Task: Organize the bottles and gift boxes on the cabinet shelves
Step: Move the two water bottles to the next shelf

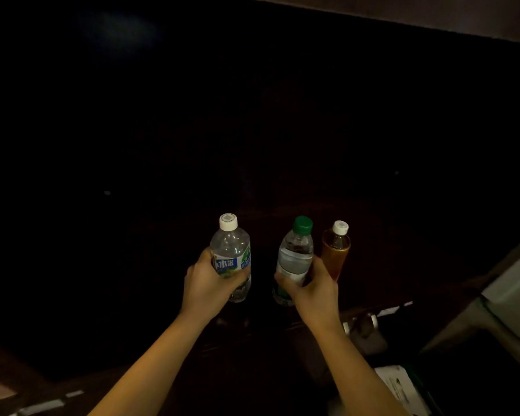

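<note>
The left hand is clamped around a clear white-capped bottle, and the right hand grips a green-capped bottle; both stand upright. Just right stands an amber bottle, inside the dark cabinet.

Scene mostly dark. Pale slanted panel at 4 o'clock edge, light grey, angled. White printed paper at 5 o'clock, text too small to read. Dim grey-brown strip along 1 o'clock top edge. Small white strips at 7 o'clock.
</note>
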Demonstrator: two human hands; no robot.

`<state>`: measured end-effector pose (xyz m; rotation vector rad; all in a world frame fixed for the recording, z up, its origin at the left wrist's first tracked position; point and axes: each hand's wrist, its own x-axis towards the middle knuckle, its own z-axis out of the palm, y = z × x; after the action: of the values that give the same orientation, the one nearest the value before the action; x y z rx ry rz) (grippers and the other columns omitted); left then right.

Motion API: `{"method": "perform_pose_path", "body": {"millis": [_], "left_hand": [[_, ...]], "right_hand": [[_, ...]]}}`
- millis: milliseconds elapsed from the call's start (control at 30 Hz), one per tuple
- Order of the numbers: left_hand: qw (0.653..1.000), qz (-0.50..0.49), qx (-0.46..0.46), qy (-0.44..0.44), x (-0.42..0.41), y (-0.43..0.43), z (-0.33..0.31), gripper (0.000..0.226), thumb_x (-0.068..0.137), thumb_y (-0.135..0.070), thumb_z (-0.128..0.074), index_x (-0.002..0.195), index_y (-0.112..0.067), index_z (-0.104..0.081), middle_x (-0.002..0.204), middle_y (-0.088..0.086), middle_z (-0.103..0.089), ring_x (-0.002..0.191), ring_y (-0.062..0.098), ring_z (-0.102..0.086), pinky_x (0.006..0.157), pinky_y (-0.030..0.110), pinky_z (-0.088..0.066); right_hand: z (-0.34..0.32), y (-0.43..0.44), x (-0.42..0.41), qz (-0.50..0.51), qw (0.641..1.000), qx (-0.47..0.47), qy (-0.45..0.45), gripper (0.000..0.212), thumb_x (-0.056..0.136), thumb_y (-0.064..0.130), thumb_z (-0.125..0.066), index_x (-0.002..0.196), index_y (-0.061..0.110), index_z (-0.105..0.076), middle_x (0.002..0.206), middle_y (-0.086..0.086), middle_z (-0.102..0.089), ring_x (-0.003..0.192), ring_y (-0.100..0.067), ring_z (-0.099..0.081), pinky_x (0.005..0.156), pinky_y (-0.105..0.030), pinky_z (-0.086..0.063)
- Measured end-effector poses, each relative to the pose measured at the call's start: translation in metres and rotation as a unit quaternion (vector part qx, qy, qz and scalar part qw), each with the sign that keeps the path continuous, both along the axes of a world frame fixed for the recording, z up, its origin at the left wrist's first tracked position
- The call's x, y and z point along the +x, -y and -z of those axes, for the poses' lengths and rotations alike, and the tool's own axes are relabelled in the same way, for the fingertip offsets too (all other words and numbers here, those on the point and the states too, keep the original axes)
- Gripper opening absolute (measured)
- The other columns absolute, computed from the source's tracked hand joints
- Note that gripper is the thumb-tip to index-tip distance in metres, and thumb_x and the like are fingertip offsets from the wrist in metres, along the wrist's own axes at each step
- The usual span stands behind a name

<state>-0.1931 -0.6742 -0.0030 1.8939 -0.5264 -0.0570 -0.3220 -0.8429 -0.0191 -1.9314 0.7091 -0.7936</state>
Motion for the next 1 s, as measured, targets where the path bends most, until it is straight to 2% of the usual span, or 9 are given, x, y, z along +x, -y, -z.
{"method": "perform_pose_path", "body": {"millis": [67, 200, 400, 533, 733, 867, 1000], "left_hand": [[1.0, -0.019, 0.007, -0.004, 0.001, 0.004, 0.004, 0.067, 0.063, -0.045, -0.087, 0.12, -0.022, -0.059, 0.097, -0.02, -0.067, 0.09, -0.005, -0.064, 0.072, 0.019, -0.054], [0.998, -0.05, 0.019, -0.012, 0.001, 0.009, 0.013, 0.069, 0.058, -0.054, -0.083, 0.117, -0.026, -0.058, 0.095, -0.02, -0.068, 0.085, -0.008, -0.065, 0.067, 0.013, -0.051], [0.996, -0.08, 0.047, -0.012, 0.0, 0.013, 0.023, 0.064, 0.062, -0.048, -0.086, 0.117, -0.027, -0.059, 0.093, -0.02, -0.069, 0.082, -0.013, -0.064, 0.065, 0.008, -0.049], [0.994, -0.091, 0.05, -0.013, -0.002, 0.017, 0.03, 0.066, 0.065, -0.044, -0.087, 0.121, -0.023, -0.058, 0.098, -0.016, -0.07, 0.086, -0.006, -0.066, 0.068, 0.009, -0.051], [0.994, -0.093, 0.057, -0.016, -0.004, 0.024, 0.034, 0.067, 0.065, -0.041, -0.088, 0.122, -0.025, -0.057, 0.097, -0.018, -0.068, 0.086, -0.008, -0.065, 0.067, 0.007, -0.048], [0.995, -0.081, 0.057, -0.027, -0.005, 0.026, 0.034, 0.069, 0.065, -0.04, -0.088, 0.124, -0.026, -0.053, 0.095, -0.021, -0.064, 0.084, -0.013, -0.061, 0.063, 0.002, -0.045], [0.996, -0.061, 0.05, -0.034, -0.006, 0.024, 0.034, 0.073, 0.069, -0.035, -0.087, 0.129, -0.026, -0.048, 0.103, -0.02, -0.062, 0.088, -0.014, -0.059, 0.067, 0.001, -0.045]], "right_hand": [[0.004, 0.01, 0.007, -0.014, 1.0, 0.003, 0.002, 0.062, 0.071, 0.041, -0.087, 0.124, 0.023, -0.06, 0.103, 0.016, -0.071, 0.096, 0.009, -0.065, 0.081, -0.024, -0.059], [0.012, 0.023, 0.021, -0.047, 0.999, 0.01, -0.004, 0.068, 0.07, 0.043, -0.087, 0.128, 0.022, -0.058, 0.105, 0.017, -0.071, 0.096, 0.009, -0.066, 0.08, -0.022, -0.058], [0.023, 0.033, 0.033, -0.077, 0.997, 0.013, -0.009, 0.072, 0.068, 0.049, -0.085, 0.129, 0.025, -0.057, 0.105, 0.017, -0.071, 0.097, 0.004, -0.067, 0.082, -0.028, -0.059], [0.027, 0.038, 0.036, -0.086, 0.996, 0.011, -0.009, 0.071, 0.068, 0.051, -0.084, 0.129, 0.026, -0.057, 0.104, 0.019, -0.07, 0.095, 0.009, -0.066, 0.08, -0.023, -0.058], [0.03, 0.043, 0.037, -0.102, 0.995, 0.008, -0.011, 0.07, 0.069, 0.048, -0.085, 0.13, 0.028, -0.056, 0.108, 0.021, -0.069, 0.099, 0.013, -0.062, 0.079, -0.012, -0.052], [0.03, 0.044, 0.036, -0.111, 0.993, 0.011, -0.021, 0.07, 0.07, 0.044, -0.086, 0.131, 0.032, -0.053, 0.107, 0.026, -0.065, 0.098, 0.019, -0.059, 0.081, -0.009, -0.05], [0.03, 0.044, 0.035, -0.122, 0.992, 0.024, -0.024, 0.073, 0.072, 0.039, -0.087, 0.135, 0.03, -0.051, 0.108, 0.027, -0.063, 0.099, 0.017, -0.058, 0.083, -0.01, -0.051]]}}
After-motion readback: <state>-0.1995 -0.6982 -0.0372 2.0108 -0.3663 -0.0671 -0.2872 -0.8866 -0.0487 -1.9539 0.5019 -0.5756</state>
